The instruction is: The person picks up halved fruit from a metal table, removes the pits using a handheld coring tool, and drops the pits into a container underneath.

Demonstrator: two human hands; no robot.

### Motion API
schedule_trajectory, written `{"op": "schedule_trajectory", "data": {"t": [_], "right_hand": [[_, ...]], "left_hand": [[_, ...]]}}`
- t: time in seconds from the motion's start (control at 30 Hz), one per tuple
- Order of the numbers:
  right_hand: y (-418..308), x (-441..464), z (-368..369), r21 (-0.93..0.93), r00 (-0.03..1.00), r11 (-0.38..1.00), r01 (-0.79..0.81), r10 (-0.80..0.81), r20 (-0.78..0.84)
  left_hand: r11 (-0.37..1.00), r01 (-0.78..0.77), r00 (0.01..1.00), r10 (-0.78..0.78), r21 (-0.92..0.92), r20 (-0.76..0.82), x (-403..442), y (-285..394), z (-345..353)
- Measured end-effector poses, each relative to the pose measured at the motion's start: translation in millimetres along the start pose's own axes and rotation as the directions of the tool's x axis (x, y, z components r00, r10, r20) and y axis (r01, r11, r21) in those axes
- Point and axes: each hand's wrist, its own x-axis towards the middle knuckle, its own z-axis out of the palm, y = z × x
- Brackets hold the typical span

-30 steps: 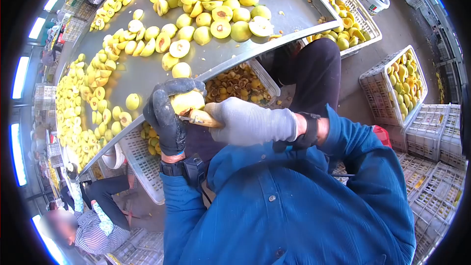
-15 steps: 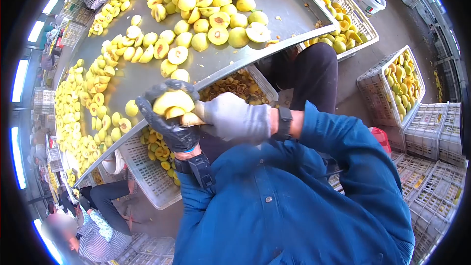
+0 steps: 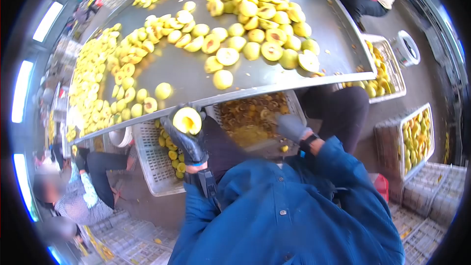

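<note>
A round, hollowed yellow fruit half (image 3: 187,120), with no clear long axis, lies clamped in the black-gloved left hand's (image 3: 190,143) fingers, left of and well apart from the grey-gloved right hand (image 3: 291,127), whose finger closure I cannot tell, near brown scraps (image 3: 245,118).

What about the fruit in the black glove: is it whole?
No, the fruit in the left hand shows a pale cut face around a darker hollow.

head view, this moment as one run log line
black-gloved left hand: holding round yellow fruit half | grey-gloved right hand: near white plastic crate, grip unclear | grey metal table: cut yellow fruit
</note>
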Motion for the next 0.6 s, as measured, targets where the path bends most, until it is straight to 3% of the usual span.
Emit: {"op": "schedule_trajectory", "data": {"t": [0.03, 0.1, 0.13, 0.17, 0.2, 0.23, 0.3, 0.37, 0.47, 0.6], "right_hand": [[1.7, 1.5, -3.4, 0.023, 1.0, 1.0, 0.006, -0.007, 0.01], [6.7, 6.9, -10.4, 0.069, 1.0, 0.998, 0.002, -0.004, 0.02], [13.2, 12.8, -4.7, 0.211, 0.993, 0.975, -0.075, 0.093, -0.075], [21.0, 15.6, -7.1, 0.089, 0.998, 0.994, -0.063, 0.062, 0.014], [26.8, 13.6, -7.3, -0.028, 0.993, 0.999, -0.045, 0.048, 0.109], [27.5, 10.0, -3.9, -0.138, 0.978, 0.99, -0.023, 0.051, 0.201], [17.9, 10.6, -4.3, -0.045, 0.997, 0.998, -0.044, 0.047, 0.056], [-4.9, 9.9, -9.9, 0.009, 0.996, 0.998, -0.063, 0.064, -0.064], [-6.0, -2.5, -15.4, 0.027, 0.997, 0.999, -0.026, 0.028, -0.075], [-21.9, -29.3, -41.3, 0.136, 0.993, 0.989, -0.058, 0.07, -0.091]], "left_hand": [[0.994, -0.077, 0.993, 0.07, 0.08, 0.096, 0.4, 3.0, -29.5], [0.953, -0.231, 0.965, 0.251, 0.196, -0.082, 30.0, -21.5, -127.9], [0.756, -0.232, 0.932, 0.353, 0.612, -0.082, 36.4, -5.6, -146.7], [0.407, -0.154, 0.898, 0.438, 0.9, -0.044, 39.2, 6.0, -154.5], [0.167, -0.232, 0.803, 0.589, 0.958, 0.091, 42.6, 16.7, -147.3], [0.081, -0.336, 0.778, 0.585, 0.939, 0.228, 49.2, 31.3, -132.2], [-0.076, -0.525, 0.68, 0.561, 0.848, 0.472, 77.5, 48.8, -95.7], [-0.135, -0.562, 0.705, 0.438, 0.816, 0.558, 121.1, 38.2, -84.4], [-0.39, -0.503, 0.757, 0.23, 0.771, 0.611, 196.0, -4.0, -94.1], [-0.396, -0.497, 0.83, 0.042, 0.772, 0.556, 218.9, -3.2, -88.0]]}}
